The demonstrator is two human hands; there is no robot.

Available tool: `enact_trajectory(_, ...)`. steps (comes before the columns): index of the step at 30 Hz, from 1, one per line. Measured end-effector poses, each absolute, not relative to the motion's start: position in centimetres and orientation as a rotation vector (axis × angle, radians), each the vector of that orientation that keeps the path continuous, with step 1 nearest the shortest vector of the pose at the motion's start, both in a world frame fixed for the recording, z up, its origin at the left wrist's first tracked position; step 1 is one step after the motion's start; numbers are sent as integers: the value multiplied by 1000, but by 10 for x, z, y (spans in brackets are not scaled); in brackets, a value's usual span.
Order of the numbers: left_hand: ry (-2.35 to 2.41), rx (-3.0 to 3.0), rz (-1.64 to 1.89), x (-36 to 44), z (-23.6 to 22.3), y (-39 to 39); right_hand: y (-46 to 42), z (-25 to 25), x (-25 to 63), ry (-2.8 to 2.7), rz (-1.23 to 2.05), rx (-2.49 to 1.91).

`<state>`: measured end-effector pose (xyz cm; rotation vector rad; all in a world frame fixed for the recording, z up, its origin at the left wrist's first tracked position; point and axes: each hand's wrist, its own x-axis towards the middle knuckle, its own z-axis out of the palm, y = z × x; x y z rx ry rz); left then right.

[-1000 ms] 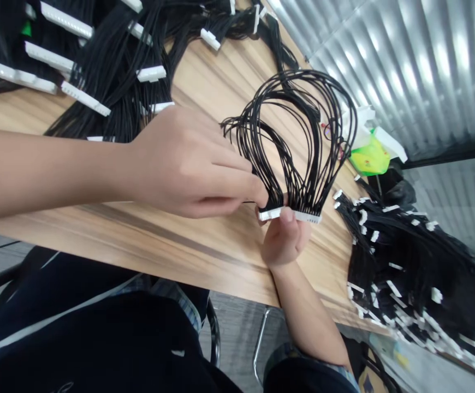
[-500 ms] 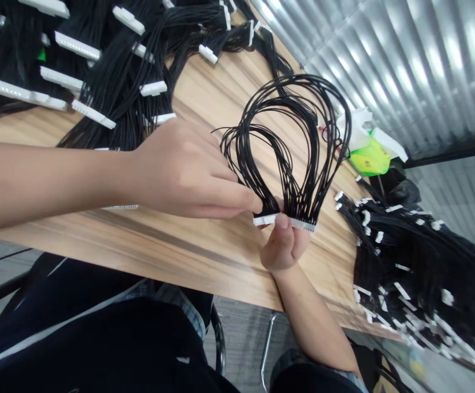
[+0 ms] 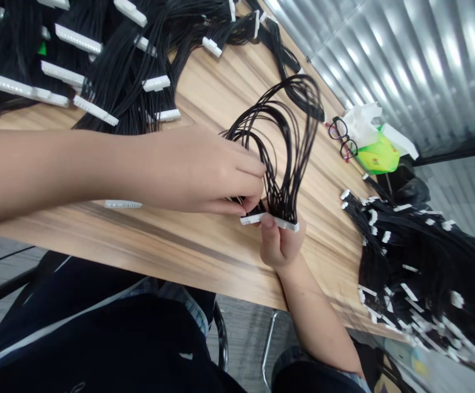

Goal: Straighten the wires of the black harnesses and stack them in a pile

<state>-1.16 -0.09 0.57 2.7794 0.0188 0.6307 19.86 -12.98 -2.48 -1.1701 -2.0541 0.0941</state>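
From where I stand, the right hand (image 3: 280, 245) is closed in a narrow pinch on a long white plastic multi-pin connector (image 3: 269, 221), thumb on its near face and fingers behind it. The connector is held up at those fingertips, clear of the tabletop. The left hand (image 3: 196, 174) curls just beside it, its fingertips down among thin black insulated wires (image 3: 286, 142) where they enter the connector; the fingers hide exactly what they grip. The wires rise from the connector and arc away from the hands in a loose loop.

Pinching this close to the plastic looks sound, since it takes the strain off the wire ends and lets any crossed wires show.

Just past the left wrist, a loose white connector strip (image 3: 123, 204) lies on the pale striped wooden tabletop (image 3: 205, 245). Heaps of black wire harnesses with white connectors sit beyond the left hand (image 3: 114, 71) and right of the right hand (image 3: 409, 256). Further out are black-framed glasses (image 3: 341, 136) and a green packet (image 3: 376, 155).
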Motion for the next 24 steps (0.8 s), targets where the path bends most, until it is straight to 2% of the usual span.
enact_trajectory(3, 0, 2813, 546, -11, 1, 0, -128, -21, 196, -2076, 120, -1203)
enact_trajectory(9, 61, 2858, 740, -4, -14, 2, -130, -25, 197, -1989, 282, -1297)
enact_trajectory(14, -58, 2751, 895, -10, -3, -1, -128, -29, 192, -1475, 584, -1372)
enact_trajectory(18, -165, 2596, 843, -16, 7, -14, -116, -28, 189, -1196, 588, -1275)
enact_trajectory(24, 476, 2445, 785, -12, 9, -16, -122, -36, 199, -1351, 535, -1324)
